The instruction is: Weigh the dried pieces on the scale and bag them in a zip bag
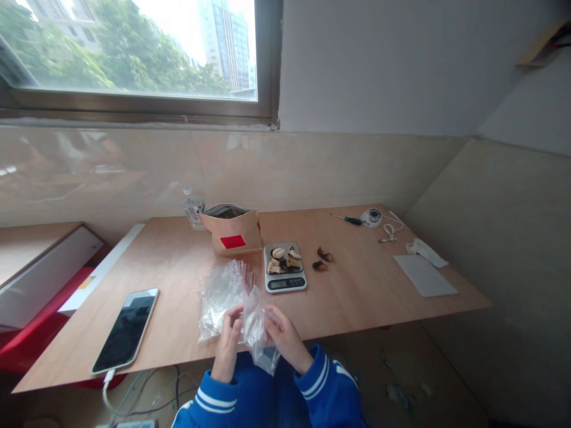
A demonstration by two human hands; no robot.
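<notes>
A clear plastic bag [255,327] hangs between my two hands at the table's front edge. My left hand [229,342] pinches its left side, and my right hand [285,336] grips its right side. Left of it, a stack of clear zip bags [220,294] with red seal strips lies flat. Behind my hands stands a white digital scale [286,284] with several pale and dark dried pieces [284,260] on its plate. Two dark curled pieces [320,266] lie to the right of the scale. An open brown paper bag [236,232] with a red label stands behind the zip bags.
A phone [127,330] with a cable plugged in lies at the left. Behind the paper bag is a plastic bottle [194,211]. At the right are a green screwdriver [353,220], a white camera [372,217], a white sheet [425,276] and a crumpled tissue [427,252].
</notes>
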